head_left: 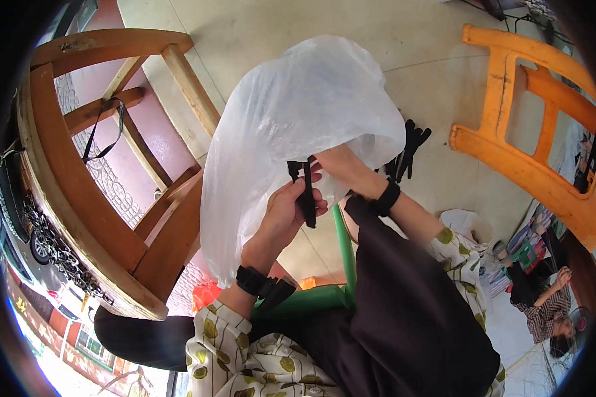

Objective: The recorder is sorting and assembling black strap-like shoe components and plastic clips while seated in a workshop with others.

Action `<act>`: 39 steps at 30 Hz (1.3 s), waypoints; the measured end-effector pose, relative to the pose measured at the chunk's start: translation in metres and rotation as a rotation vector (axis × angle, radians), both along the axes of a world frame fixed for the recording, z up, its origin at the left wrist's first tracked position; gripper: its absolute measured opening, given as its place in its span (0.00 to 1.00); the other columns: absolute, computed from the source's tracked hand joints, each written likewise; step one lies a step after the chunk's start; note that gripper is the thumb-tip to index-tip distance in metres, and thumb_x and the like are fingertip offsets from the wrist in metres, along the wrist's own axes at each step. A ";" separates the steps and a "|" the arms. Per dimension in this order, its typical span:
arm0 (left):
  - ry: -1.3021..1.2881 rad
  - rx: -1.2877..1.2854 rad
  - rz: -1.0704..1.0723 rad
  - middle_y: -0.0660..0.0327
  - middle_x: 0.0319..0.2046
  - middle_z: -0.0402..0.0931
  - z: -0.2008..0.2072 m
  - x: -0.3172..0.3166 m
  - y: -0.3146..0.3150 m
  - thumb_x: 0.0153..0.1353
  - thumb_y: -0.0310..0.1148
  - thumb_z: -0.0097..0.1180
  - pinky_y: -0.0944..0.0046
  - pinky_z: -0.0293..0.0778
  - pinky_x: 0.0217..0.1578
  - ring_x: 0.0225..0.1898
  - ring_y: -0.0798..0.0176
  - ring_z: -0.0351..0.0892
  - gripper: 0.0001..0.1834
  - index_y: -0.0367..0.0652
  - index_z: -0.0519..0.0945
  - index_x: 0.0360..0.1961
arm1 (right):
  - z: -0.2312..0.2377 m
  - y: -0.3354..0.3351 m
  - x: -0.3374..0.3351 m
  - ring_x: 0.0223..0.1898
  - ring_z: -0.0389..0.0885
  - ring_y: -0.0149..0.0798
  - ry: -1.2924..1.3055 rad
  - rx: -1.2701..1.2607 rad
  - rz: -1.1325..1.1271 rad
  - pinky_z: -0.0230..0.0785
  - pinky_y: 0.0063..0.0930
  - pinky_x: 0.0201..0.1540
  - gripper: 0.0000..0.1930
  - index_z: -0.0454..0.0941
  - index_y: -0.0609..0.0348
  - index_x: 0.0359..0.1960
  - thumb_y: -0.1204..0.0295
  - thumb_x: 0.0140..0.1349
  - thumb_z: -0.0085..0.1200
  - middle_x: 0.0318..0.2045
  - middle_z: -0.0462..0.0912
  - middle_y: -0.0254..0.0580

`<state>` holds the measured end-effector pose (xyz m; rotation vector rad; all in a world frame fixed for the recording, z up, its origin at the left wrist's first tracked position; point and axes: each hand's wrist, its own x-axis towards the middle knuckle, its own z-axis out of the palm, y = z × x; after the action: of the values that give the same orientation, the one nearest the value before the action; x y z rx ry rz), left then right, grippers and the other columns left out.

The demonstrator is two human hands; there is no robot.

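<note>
We see a thin, translucent white plastic bag (291, 119), crinkled and billowing, held up above a narrow, flat black strap piece (307, 193). Our left hand (286, 215) has its fingers curled together around the strap's lower length. Our right hand (341, 169) pinches the strap's top against the bag's edge, fingertips closed. Beyond the fingers stand a curved wooden chair (79, 192) and an orange plastic chair (530, 119).

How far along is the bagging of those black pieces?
Hard to say what is done: the plastic bag hides its contents. In hand: the left hand grips a black strip at the bag's mouth, while the right hand holds the bag. Left: more black pieces lie on the floor.
</note>
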<state>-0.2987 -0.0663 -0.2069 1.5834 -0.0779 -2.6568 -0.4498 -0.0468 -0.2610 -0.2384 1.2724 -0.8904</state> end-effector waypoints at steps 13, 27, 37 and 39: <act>-0.097 -0.089 -0.205 0.66 0.21 0.69 0.056 0.004 -0.023 0.67 0.33 0.41 0.76 0.61 0.17 0.16 0.75 0.63 0.16 0.33 0.70 0.49 | 0.014 0.046 -0.043 0.36 0.75 0.48 0.965 -0.471 0.440 0.66 0.36 0.44 0.13 0.74 0.64 0.44 0.66 0.66 0.45 0.34 0.78 0.48; -0.010 -0.156 -0.338 0.68 0.19 0.69 0.066 0.021 -0.025 0.66 0.33 0.42 0.76 0.59 0.16 0.16 0.76 0.63 0.14 0.36 0.74 0.45 | 0.081 0.052 -0.035 0.28 0.71 0.26 0.298 -0.227 0.286 0.64 0.21 0.34 0.20 0.76 0.62 0.42 0.58 0.70 0.37 0.25 0.77 0.33; -0.164 -0.229 -0.263 0.69 0.20 0.68 0.074 0.031 -0.028 0.66 0.37 0.43 0.76 0.60 0.18 0.18 0.76 0.61 0.15 0.37 0.73 0.47 | 0.081 0.183 -0.058 0.26 0.69 0.24 0.039 -0.072 0.106 0.64 0.18 0.32 0.14 0.74 0.61 0.33 0.64 0.69 0.43 0.21 0.71 0.30; -0.193 -0.136 -0.197 0.68 0.20 0.68 0.079 0.022 -0.025 0.66 0.37 0.43 0.75 0.63 0.20 0.19 0.75 0.64 0.16 0.36 0.73 0.48 | 0.075 0.214 -0.064 0.24 0.70 0.25 -0.026 0.120 -0.113 0.66 0.18 0.33 0.14 0.72 0.60 0.31 0.64 0.70 0.41 0.21 0.70 0.30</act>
<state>-0.2769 -0.0912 -0.1275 1.8692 -0.4342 -2.5586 -0.5142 0.1667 -0.1859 -0.0602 1.3198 -0.9068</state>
